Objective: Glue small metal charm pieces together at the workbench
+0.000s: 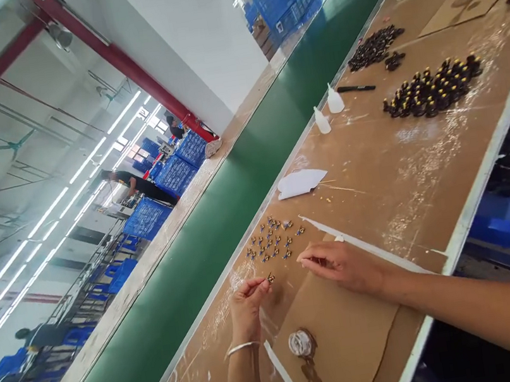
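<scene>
Pinching a tiny part [270,277] in left hand [246,307]; right hand [345,265] just right of it, fingertips pressed together; scattered parts [272,242] close beyond both.

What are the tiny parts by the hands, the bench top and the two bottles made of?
Tiny parts: too small to be sure; brassy glints suggest metal, the blue bits maybe plastic. Bench top: seemingly brown board, matt, scuffed, streaked with whitish residue. Bottles: likely translucent white plastic, cone-tipped.
</scene>
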Available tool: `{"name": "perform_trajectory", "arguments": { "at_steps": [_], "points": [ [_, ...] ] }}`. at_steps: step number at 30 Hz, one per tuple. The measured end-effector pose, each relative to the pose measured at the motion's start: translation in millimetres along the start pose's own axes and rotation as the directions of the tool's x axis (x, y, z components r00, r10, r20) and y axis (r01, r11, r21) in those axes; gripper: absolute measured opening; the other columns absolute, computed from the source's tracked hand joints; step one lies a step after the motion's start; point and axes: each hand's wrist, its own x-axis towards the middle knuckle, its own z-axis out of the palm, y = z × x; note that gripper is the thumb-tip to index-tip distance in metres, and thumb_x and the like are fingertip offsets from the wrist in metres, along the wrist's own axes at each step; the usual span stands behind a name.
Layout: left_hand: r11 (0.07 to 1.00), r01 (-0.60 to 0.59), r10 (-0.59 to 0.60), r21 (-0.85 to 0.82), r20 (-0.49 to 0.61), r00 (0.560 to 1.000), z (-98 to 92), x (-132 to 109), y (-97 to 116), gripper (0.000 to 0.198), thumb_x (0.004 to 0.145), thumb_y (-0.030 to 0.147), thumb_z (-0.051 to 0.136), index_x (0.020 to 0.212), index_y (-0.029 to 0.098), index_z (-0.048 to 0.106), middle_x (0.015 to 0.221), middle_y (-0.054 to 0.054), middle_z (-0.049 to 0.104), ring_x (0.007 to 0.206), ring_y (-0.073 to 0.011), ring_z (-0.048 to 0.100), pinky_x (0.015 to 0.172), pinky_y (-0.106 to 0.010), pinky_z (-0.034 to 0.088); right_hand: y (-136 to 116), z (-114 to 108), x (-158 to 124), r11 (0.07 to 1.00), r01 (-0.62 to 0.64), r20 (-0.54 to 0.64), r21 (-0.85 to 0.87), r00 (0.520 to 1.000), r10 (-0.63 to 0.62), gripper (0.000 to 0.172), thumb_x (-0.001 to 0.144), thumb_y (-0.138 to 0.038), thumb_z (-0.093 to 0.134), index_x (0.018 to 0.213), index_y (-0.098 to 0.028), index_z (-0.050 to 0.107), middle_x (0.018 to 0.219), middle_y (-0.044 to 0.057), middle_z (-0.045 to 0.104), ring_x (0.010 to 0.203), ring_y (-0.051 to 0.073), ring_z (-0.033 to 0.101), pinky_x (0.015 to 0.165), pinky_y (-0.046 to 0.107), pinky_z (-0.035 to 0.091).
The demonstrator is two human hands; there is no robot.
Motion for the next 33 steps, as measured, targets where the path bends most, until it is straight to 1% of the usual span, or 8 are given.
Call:
{"name": "perform_trajectory", "arguments": {
  "at_steps": [4, 9, 15, 20, 23, 27, 30, 33],
  "points": [
    [0.977, -0.007, -0.009, 0.211, 0.077, 0.997, 19.0, 30, 8, 0.025, 0.047, 0.031, 0.081, 0.064, 0.016, 0.069, 0.059, -0.001, 0.066, 0.055, -0.0124, 0.059, 0.061, -0.025, 0.046, -1, -2, 4, 1.000, -0.022, -0.023, 0.009, 0.999, 0.022, 0.021, 0.091, -0.026, 0.041, 0.081, -0.019, 0.058, 0.069, 0.001, 0.060, 0.060, 0.010, 0.052, 0.056, 0.022, 0.040],
    [0.936, -0.055, 0.014, 0.349, 0.120, 0.993, 24.6, 50, 3, 0.022, 0.049, 0.033, 0.077, 0.060, 0.018, 0.067, 0.054, 0.001, 0.063, 0.052, -0.0116, 0.055, 0.055, -0.023, 0.041, -5, -4, 6, 1.000, -0.022, -0.027, 0.018, 0.999, 0.022, 0.021, 0.090, -0.025, 0.042, 0.079, -0.019, 0.058, 0.066, 0.000, 0.057, 0.057, 0.010, 0.049, 0.054, 0.022, 0.038],
    [0.912, -0.074, 0.035, 0.404, 0.102, 0.994, 24.0, 51, -13, 0.022, 0.047, 0.037, 0.076, 0.055, 0.020, 0.066, 0.050, 0.003, 0.060, 0.048, -0.0108, 0.051, 0.050, -0.023, 0.038, -4, -3, 5, 0.999, -0.019, -0.009, 0.029, 1.000, 0.019, 0.020, 0.090, -0.024, 0.042, 0.079, -0.019, 0.058, 0.066, -0.001, 0.056, 0.058, 0.010, 0.050, 0.055, 0.021, 0.038],
    [0.909, -0.070, 0.052, 0.410, 0.055, 0.997, 17.2, 42, -2, 0.026, 0.044, 0.038, 0.076, 0.061, 0.019, 0.070, 0.056, 0.000, 0.064, 0.053, -0.0134, 0.055, 0.057, -0.026, 0.043, -3, -2, 4, 0.999, -0.030, 0.001, 0.038, 1.000, 0.030, 0.020, 0.089, -0.025, 0.043, 0.080, -0.019, 0.059, 0.068, 0.000, 0.058, 0.059, 0.010, 0.051, 0.056, 0.022, 0.039],
    [0.900, -0.076, 0.097, 0.429, -0.028, 0.995, -5.0, 16, 15, 0.027, 0.048, 0.039, 0.075, 0.064, 0.019, 0.071, 0.063, -0.002, 0.068, 0.061, -0.0161, 0.059, 0.065, -0.028, 0.046, -3, -2, 3, 0.998, -0.050, -0.004, 0.041, 0.999, 0.050, 0.022, 0.089, -0.026, 0.043, 0.078, -0.019, 0.060, 0.067, 0.000, 0.058, 0.058, 0.010, 0.050, 0.053, 0.022, 0.038],
    [0.882, -0.025, 0.137, 0.471, -0.207, 0.969, -54.8, -48, 22, 0.024, 0.055, 0.042, 0.073, 0.065, 0.020, 0.071, 0.066, -0.001, 0.069, 0.065, -0.0175, 0.061, 0.066, -0.028, 0.046, -3, -3, 0, 0.995, -0.085, -0.003, 0.061, 0.996, 0.085, 0.024, 0.090, -0.031, 0.042, 0.081, -0.019, 0.061, 0.069, 0.000, 0.059, 0.061, 0.010, 0.052, 0.054, 0.021, 0.040],
    [0.876, 0.060, 0.131, 0.479, -0.355, 0.926, -88.8, -99, 0, 0.024, 0.055, 0.043, 0.073, 0.063, 0.021, 0.071, 0.063, -0.001, 0.068, 0.062, -0.0178, 0.061, 0.063, -0.027, 0.046, -3, -3, -3, 0.989, -0.116, 0.011, 0.091, 0.993, 0.116, 0.026, 0.089, -0.036, 0.044, 0.083, -0.019, 0.062, 0.073, 0.001, 0.061, 0.066, 0.012, 0.054, 0.058, 0.022, 0.042],
    [0.871, 0.132, 0.121, 0.474, -0.466, 0.877, -107.2, -139, -40, 0.025, 0.055, 0.045, 0.071, 0.062, 0.020, 0.070, 0.063, -0.003, 0.068, 0.061, -0.0189, 0.062, 0.062, -0.029, 0.047, -2, -2, -6, 0.985, -0.156, 0.028, 0.078, 0.988, 0.154, 0.027, 0.086, -0.041, 0.048, 0.083, -0.019, 0.064, 0.075, 0.001, 0.063, 0.064, 0.011, 0.054, 0.057, 0.022, 0.042]
  ]
}}
